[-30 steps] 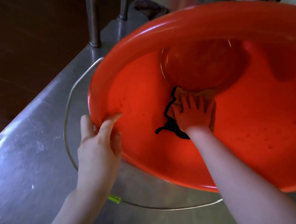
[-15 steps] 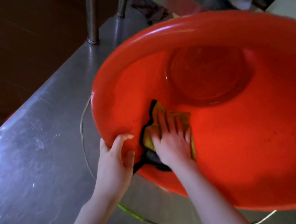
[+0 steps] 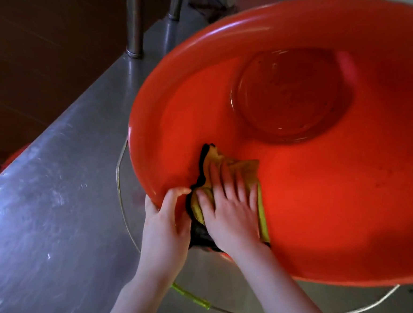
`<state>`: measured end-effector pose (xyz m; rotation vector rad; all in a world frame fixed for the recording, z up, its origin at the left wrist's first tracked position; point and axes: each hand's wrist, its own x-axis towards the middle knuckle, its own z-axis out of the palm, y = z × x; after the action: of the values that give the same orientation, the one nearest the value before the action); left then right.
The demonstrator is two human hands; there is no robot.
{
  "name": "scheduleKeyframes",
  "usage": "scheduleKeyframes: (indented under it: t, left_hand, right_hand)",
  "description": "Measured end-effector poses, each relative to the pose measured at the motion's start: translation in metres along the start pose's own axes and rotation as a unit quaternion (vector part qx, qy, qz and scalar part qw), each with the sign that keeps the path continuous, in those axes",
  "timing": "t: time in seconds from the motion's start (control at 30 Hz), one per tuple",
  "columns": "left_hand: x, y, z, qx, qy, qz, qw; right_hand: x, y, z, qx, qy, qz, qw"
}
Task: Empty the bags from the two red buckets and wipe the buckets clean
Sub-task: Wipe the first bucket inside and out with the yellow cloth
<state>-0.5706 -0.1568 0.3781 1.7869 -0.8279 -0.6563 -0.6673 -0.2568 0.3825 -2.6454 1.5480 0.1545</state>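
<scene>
One red bucket (image 3: pixel 325 197) tipped on its side on a steel table (image 3: pixel 46 228), mouth facing the camera, round bottom (image 3: pixel 291 96) visible deep inside, glossy with a few dark specks. Inside it: one yellow cloth (image 3: pixel 240 166) with a black edge, lying on the inner wall just inside the near-left part of the rim; its black edge spills over the rim between the two hands. Right hand (image 3: pixel 231 215) reaches into the bucket, fingers straight and spread, palm flat, pressing the cloth against the wall. Left hand (image 3: pixel 164 227) grips the bucket rim right beside it: thumb hooked over the lip to the inside, remaining fingers behind the rim on the outside, mostly hidden. The two hands nearly touch, the cloth's black edge between them. One thin wire handle (image 3: pixel 122 186) loops out from under the bucket onto the table, with one green grip sleeve (image 3: pixel 191 296) near the left forearm. Two metal posts (image 3: pixel 134 27) stand at the table's far side. A red patch (image 3: pixel 15 157) shows past the table's left edge, too blurred to identify. Count: one bucket clearly seen, one cloth, two hands, one handle, two posts.
</scene>
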Motion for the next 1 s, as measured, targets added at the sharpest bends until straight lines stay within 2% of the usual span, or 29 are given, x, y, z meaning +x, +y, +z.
scheduleKeyframes:
  t: [0.13, 0.27, 0.37, 0.47, 0.53, 0.63, 0.73, 0.87, 1.0]
  left_hand:
    - [0.0, 0.0, -0.001, 0.019, -0.002, 0.008, 1.0]
    - [-0.003, 0.007, -0.003, 0.015, -0.004, 0.004, 1.0]
    - [-0.013, 0.023, -0.009, 0.065, -0.017, -0.02, 0.998]
    - [-0.018, 0.043, -0.031, 0.2, 0.085, 0.048, 0.975]
    - [-0.012, 0.053, -0.053, 0.219, 0.177, 0.105, 0.954]
    - [0.0, 0.059, -0.068, 0.275, 0.216, 0.171, 0.921]
    - [0.003, 0.065, -0.067, 0.32, 0.205, 0.182, 0.907]
    - [0.002, 0.071, -0.079, 0.386, 0.114, 0.167, 0.9]
    - [0.014, 0.079, -0.078, 0.358, 0.137, 0.271, 0.883]
  right_hand:
    - [0.042, 0.006, -0.002, -0.004, 0.013, 0.058, 0.998]
    - [0.12, 0.02, -0.012, 0.112, -0.027, 0.167, 0.979]
    - [0.14, 0.026, -0.011, 0.131, -0.025, 0.168, 0.977]
    - [0.139, 0.033, -0.006, 0.109, 0.007, 0.143, 0.984]
    - [0.139, 0.037, -0.005, 0.103, 0.015, 0.13, 0.986]
    - [0.139, 0.043, -0.007, 0.113, 0.012, 0.129, 0.985]
    - [0.139, 0.051, -0.006, 0.105, 0.015, 0.115, 0.988]
    - [0.14, 0.056, -0.005, 0.084, 0.006, 0.104, 0.991]
    - [0.141, 0.061, -0.003, 0.056, -0.017, 0.117, 0.991]
